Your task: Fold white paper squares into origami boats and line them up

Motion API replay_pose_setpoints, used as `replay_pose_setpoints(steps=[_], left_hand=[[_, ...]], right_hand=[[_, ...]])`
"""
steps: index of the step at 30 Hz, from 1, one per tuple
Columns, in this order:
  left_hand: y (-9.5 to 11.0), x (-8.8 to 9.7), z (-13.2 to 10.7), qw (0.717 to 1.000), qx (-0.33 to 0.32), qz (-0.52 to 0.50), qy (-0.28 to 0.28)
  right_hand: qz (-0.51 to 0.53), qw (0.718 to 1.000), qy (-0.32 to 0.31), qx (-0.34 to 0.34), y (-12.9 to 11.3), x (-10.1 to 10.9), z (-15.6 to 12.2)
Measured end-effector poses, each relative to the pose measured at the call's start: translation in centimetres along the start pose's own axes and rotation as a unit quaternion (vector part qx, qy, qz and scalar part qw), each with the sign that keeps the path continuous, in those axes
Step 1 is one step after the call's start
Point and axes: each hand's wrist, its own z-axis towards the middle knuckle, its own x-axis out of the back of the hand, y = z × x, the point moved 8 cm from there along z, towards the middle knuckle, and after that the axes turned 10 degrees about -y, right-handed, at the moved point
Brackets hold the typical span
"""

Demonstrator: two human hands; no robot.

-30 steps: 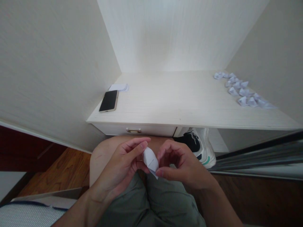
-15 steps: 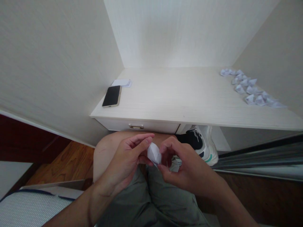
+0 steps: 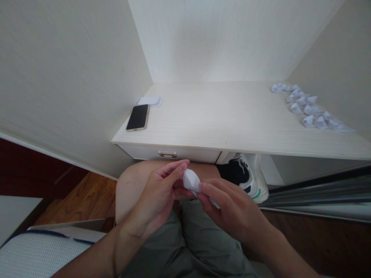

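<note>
A small white folded paper piece (image 3: pixel 191 180) is pinched between both my hands above my lap. My left hand (image 3: pixel 153 200) grips its left side with thumb and forefinger. My right hand (image 3: pixel 228 208) holds its right side, fingers curled over the lower edge. Most of the paper is hidden by my fingers. A row of several finished folded paper shapes (image 3: pixel 310 110) lies at the far right of the white desk (image 3: pixel 232 123). A small stack of white paper slips (image 3: pixel 150 101) lies at the desk's back left.
A black phone (image 3: pixel 138 117) lies face up near the desk's left edge. A drawer with a brass handle (image 3: pixel 167 155) sits under the desk front. A black and white sneaker (image 3: pixel 246 177) stands below the desk. White walls enclose the desk on three sides.
My right hand has turned and closed over the paper's right side, and the paper has rotated and risen slightly. The view has shifted a little.
</note>
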Motion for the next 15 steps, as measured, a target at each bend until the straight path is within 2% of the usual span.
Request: replay_pose_setpoints(steps=[2, 5, 10, 15], left_hand=[[-0.2, -0.2, 0.1, 1.0, 0.005, -0.009, -0.007], [-0.6, -0.5, 0.0, 0.999, 0.016, -0.033, -0.006], [-1.0, -0.7, -0.1, 0.997, 0.017, -0.072, -0.004], [-0.9, -0.4, -0.3, 0.997, 0.005, -0.082, 0.004]], right_hand=[[0.022, 0.999, 0.018, -0.026, 0.6, -0.2, -0.4], [0.051, 0.994, 0.085, -0.04, 0.7, 0.3, -0.5], [0.134, 0.971, 0.182, -0.074, 1.0, 1.1, -0.7], [0.234, 0.95, 0.192, -0.08, 1.2, 0.8, -1.1]])
